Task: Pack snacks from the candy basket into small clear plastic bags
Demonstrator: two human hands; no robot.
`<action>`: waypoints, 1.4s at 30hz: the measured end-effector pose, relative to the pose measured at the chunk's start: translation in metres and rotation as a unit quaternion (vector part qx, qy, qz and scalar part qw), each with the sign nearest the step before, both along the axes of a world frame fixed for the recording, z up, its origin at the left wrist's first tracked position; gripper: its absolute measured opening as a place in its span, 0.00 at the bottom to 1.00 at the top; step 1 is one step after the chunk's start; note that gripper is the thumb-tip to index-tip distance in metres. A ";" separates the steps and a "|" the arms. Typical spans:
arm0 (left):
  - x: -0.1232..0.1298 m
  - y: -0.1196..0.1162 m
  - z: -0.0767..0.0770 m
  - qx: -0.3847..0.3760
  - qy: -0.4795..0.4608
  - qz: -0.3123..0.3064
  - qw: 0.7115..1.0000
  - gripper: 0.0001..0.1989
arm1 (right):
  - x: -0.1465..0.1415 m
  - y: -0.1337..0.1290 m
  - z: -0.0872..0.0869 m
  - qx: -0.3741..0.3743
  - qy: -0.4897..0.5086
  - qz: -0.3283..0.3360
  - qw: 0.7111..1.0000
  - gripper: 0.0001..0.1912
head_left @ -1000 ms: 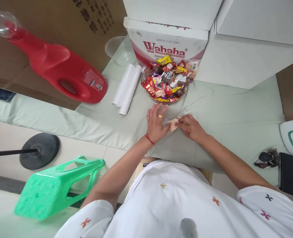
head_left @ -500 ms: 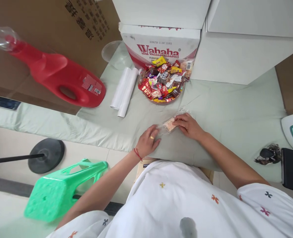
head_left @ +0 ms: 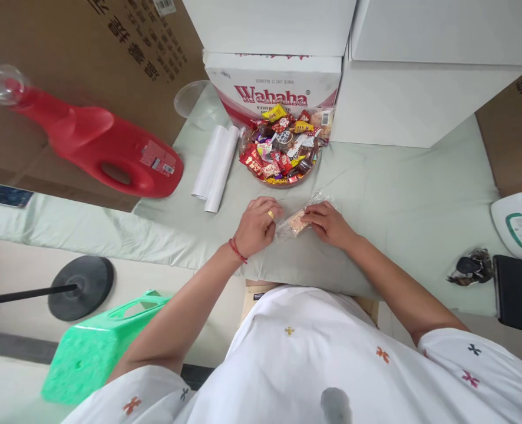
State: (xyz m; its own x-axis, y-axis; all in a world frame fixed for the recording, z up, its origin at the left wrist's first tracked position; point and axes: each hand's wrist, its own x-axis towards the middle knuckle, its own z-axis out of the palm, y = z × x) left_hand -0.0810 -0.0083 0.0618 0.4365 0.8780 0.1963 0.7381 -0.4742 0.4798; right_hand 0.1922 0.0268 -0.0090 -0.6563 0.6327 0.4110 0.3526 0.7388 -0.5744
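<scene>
Pinkish snack [head_left: 296, 222] in clear crinkled wrapper [head_left: 283, 229], slanted on cloth [head_left: 393, 206].

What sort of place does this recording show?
Likely a storage corner in a home or small shop, judging by the Wahaha carton, the plain white boxes and the printed brown cardboard; which isn't clear.

Left hand [head_left: 255, 228] nearer candy plate [head_left: 283, 185] than 0.5 s ago; fingers [head_left: 261, 204] curled, outstretched 1.0 s ago.
</scene>
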 end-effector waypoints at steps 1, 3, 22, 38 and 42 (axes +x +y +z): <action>-0.001 0.001 -0.004 -0.016 0.000 0.027 1.000 0.14 | 0.000 0.000 0.000 -0.002 -0.003 0.001 1.000 0.18; -0.004 0.000 -0.019 -0.059 -0.002 0.097 0.994 0.14 | 0.000 0.000 0.000 -0.002 -0.004 0.002 1.000 0.18; 0.066 0.012 -0.028 -0.284 -0.241 0.189 0.909 0.09 | -0.004 -0.007 0.006 -0.022 -0.031 -0.049 0.998 0.15; 0.086 -0.016 -0.023 -0.116 0.104 0.096 0.983 0.17 | 0.004 0.033 0.034 -0.346 -0.045 -0.307 0.886 0.13; 0.091 -0.014 -0.023 -0.127 0.085 0.097 0.983 0.14 | -0.023 0.022 0.036 -0.367 0.048 -0.274 0.888 0.10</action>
